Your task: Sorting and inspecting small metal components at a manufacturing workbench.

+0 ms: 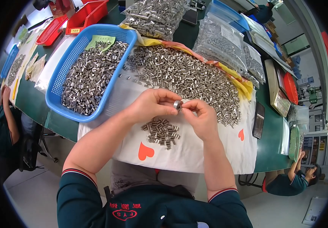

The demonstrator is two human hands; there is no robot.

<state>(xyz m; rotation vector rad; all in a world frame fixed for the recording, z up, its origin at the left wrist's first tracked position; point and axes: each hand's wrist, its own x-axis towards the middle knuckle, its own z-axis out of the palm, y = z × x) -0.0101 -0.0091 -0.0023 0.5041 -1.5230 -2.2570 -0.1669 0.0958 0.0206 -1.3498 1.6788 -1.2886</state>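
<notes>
Between the thumb and fingers of my left hand (157, 103) is a small round metal ring (177, 104), held upright. The fingertips of my right hand (202, 117) pinch together at the ring's right side; whatever they hold there is too small to make out. Below my hands, a small pile of short metal pins (161, 133) lies on a white cloth (188, 157) with red hearts. Beyond them spreads a large heap of similar shiny metal pins (194, 76), edged by a rolled yellow and orange cloth border (243, 83).
A blue plastic basket (52, 93) full of metal pins stands at the left. Clear bags of metal parts (154, 19) sit at the back. A dark phone (259, 120) lies on the green table (272, 152) at right. Other people (293, 184) sit at both sides.
</notes>
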